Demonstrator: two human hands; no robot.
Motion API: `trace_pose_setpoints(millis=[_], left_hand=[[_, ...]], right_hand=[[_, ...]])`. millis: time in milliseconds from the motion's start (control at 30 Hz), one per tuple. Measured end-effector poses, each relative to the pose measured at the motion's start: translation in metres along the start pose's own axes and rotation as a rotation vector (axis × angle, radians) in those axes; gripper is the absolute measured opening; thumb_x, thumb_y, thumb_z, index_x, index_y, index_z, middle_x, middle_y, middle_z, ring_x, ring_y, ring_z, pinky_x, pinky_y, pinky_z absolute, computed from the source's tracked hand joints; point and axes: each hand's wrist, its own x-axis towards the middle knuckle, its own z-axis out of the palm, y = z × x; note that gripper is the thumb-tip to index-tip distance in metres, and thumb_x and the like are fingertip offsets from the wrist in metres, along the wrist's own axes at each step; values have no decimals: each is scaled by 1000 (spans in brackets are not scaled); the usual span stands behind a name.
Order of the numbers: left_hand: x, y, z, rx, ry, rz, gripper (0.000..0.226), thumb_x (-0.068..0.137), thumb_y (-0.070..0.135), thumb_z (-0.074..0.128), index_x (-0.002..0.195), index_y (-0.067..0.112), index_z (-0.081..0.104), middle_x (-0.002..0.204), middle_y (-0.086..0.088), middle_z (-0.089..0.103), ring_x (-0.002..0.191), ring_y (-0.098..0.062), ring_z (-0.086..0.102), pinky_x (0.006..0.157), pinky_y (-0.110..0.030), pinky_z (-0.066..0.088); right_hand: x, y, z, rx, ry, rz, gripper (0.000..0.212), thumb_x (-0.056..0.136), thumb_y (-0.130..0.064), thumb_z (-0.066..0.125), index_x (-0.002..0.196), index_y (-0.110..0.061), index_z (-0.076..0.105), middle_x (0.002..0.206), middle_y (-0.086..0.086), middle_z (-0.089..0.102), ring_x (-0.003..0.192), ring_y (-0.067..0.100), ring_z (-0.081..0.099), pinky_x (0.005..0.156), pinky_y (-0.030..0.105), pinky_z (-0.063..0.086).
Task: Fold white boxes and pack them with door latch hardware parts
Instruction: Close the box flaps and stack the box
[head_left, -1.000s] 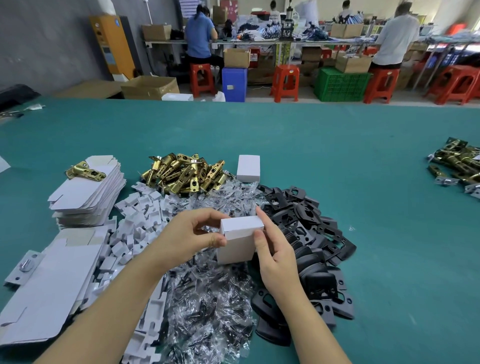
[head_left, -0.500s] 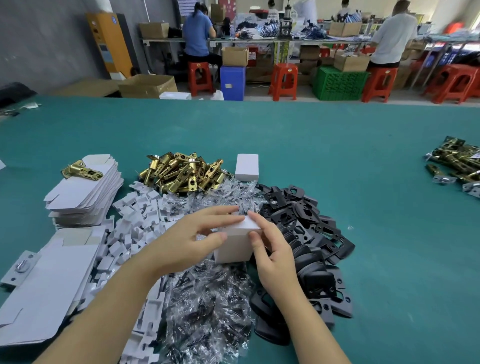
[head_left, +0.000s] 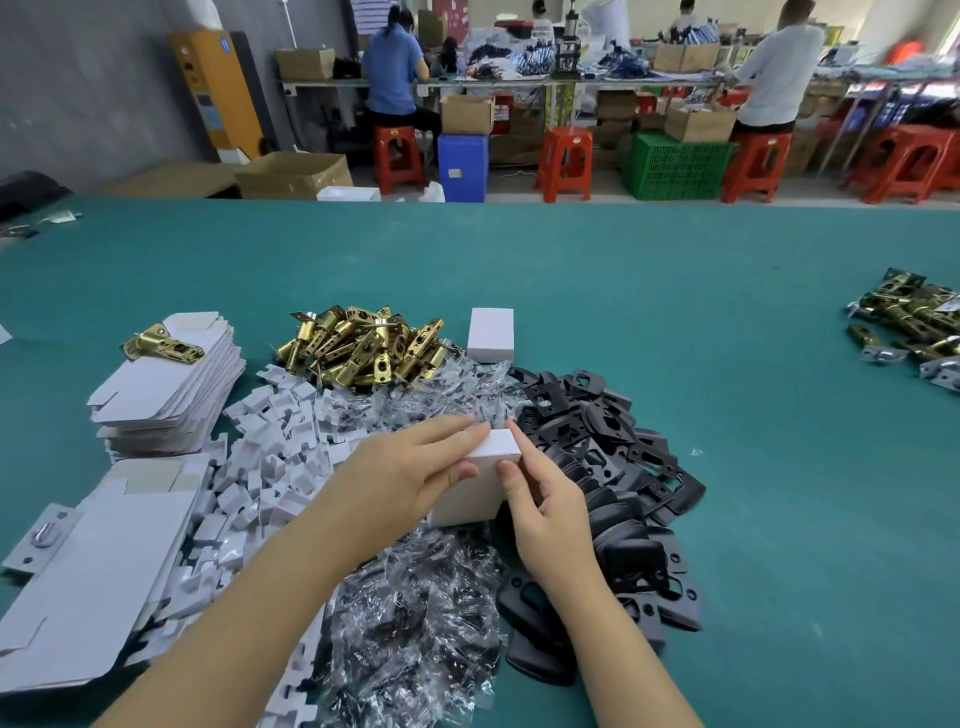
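A small folded white box (head_left: 470, 496) stands on the heap of parts in the middle of the green table (head_left: 753, 441). My left hand (head_left: 400, 478) holds it, with fingers laid flat over the top flap and the thumb on the front face. On the box's right edge, my right hand (head_left: 550, 514) pinches with its index finger along the top corner and its thumb on the front. A second closed white box (head_left: 491, 335) stands farther back beside a pile of brass latches (head_left: 363, 345).
Black strike plates (head_left: 608, 467) lie to the right, bagged screws (head_left: 415, 613) in front, white card inserts (head_left: 265, 467) to the left. A stack of flat box blanks (head_left: 166, 400) bears one brass latch (head_left: 161, 343). More latches (head_left: 914, 322) lie far right. People work at benches behind.
The box's top flap has gone from raised to closed. My left hand's fingers moved from the left side up over the lid, and my right hand slid up to the top right corner.
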Motion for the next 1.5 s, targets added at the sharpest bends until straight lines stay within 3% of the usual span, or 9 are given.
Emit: trace_pose_setpoints(millis=[67, 133, 200, 367, 500, 667, 900, 1367, 1500], left_hand=[[-3, -7, 1, -95, -13, -67, 47, 102, 43, 49, 146, 28, 53, 150, 16, 49, 134, 2, 49, 111, -22, 42], [-5, -10, 0, -145, -27, -108, 49, 100, 44, 47, 148, 34, 45, 151, 23, 43, 134, 20, 34, 111, -4, 26], [-6, -10, -1, -150, -40, -118, 50, 99, 44, 45, 148, 35, 42, 150, 24, 41, 133, 23, 32, 107, 2, 20], [-4, -7, 0, -94, -77, -126, 60, 97, 55, 35, 151, 31, 44, 154, 23, 37, 139, 2, 39, 114, -20, 33], [-5, -6, -1, -77, -96, -124, 61, 95, 56, 32, 151, 33, 42, 154, 25, 35, 136, 3, 39, 112, -19, 34], [-5, -4, -3, -44, -105, -109, 56, 100, 47, 37, 151, 27, 47, 155, 12, 44, 137, -8, 47, 112, -29, 42], [-1, 0, -8, -56, -10, -60, 45, 99, 35, 49, 136, 14, 65, 138, 4, 63, 123, -12, 60, 106, -33, 50], [-2, 5, -14, -59, 67, -21, 36, 100, 30, 53, 124, 10, 72, 114, 3, 74, 98, -10, 68, 84, -24, 54], [-3, 5, -12, -77, 79, -40, 37, 99, 32, 54, 125, 12, 72, 116, 4, 73, 101, -8, 67, 87, -25, 54]], right_hand=[[0, -1, 0, 3, -12, 1, 44, 106, -22, 54, 149, -29, 50, 138, -12, 63, 120, -5, 57, 92, 18, 52], [0, -2, 0, 2, -20, -5, 44, 106, -22, 53, 150, -27, 49, 135, -22, 58, 121, -11, 53, 94, 17, 50], [0, -3, 1, -13, -24, -19, 45, 106, -21, 52, 151, -24, 48, 133, -27, 54, 120, -14, 51, 93, 13, 48], [0, -1, 4, -67, -23, -47, 46, 108, -22, 45, 154, -23, 42, 134, -31, 48, 121, -17, 47, 96, 10, 44], [-1, 1, 7, -102, -11, -84, 49, 108, -27, 42, 156, -19, 39, 134, -34, 42, 121, -24, 41, 94, 2, 36], [-1, 0, 7, -89, -5, -108, 46, 108, -28, 43, 153, -27, 38, 133, -32, 46, 121, -20, 45, 94, 7, 41], [-3, -8, 1, -28, 55, -172, 40, 102, -30, 52, 138, -49, 49, 131, -36, 56, 120, -7, 57, 92, 10, 46], [-4, -14, 1, 38, 113, -164, 30, 98, -49, 52, 127, -51, 60, 122, -37, 64, 115, -2, 62, 89, 21, 54], [-5, -14, 1, 61, 117, -137, 29, 97, -48, 53, 123, -45, 65, 119, -23, 70, 113, 7, 66, 87, 28, 57]])
